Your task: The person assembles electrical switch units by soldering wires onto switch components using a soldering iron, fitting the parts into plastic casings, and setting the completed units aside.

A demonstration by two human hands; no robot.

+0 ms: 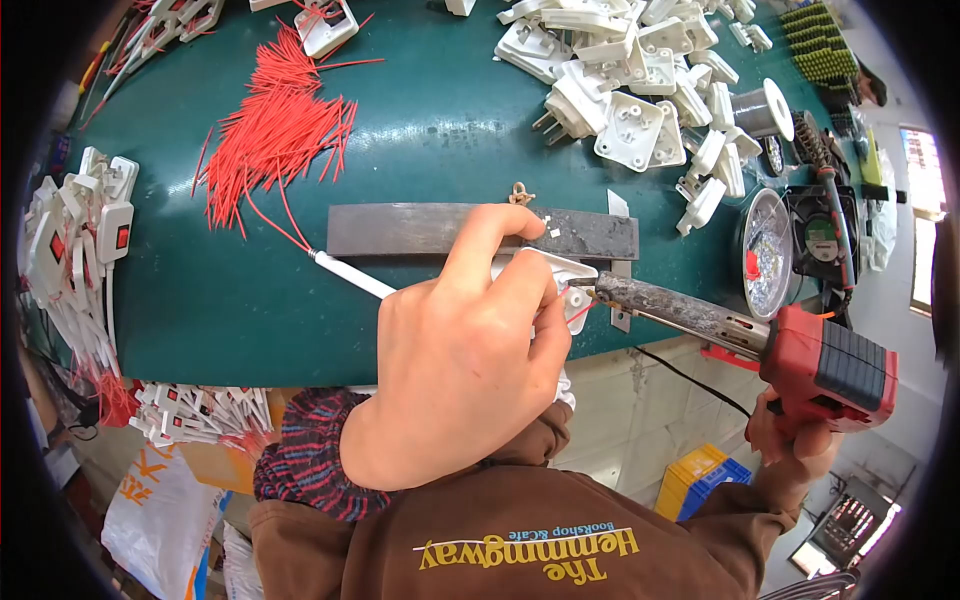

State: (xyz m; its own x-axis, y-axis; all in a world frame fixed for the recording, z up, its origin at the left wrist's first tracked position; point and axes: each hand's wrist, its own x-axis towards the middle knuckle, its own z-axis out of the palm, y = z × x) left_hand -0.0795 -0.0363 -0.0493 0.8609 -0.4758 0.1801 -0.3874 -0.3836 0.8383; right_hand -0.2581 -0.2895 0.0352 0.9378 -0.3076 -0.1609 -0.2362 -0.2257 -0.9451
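My left hand (460, 330) is closed around a small white plastic plug housing (560, 268), its index finger reaching over a dark metal bar (400, 230). A white cable (352, 276) with red wires at its far end runs out from under that hand. A short red wire (580, 314) shows at the housing. On the right, my right hand (795, 435) grips a red and black soldering gun (825, 365). The gun's tip meets the housing beside my left fingers; whether it touches a wire or a terminal is hard to make out.
Red wires (280, 140) lie heaped behind the bar, and white plug housings (630, 120) are piled at the back right. A solder spool (762, 108), a round dish (767, 255) and a small fan (822, 235) stand at right. Finished-looking switch pieces (80, 250) sit left.
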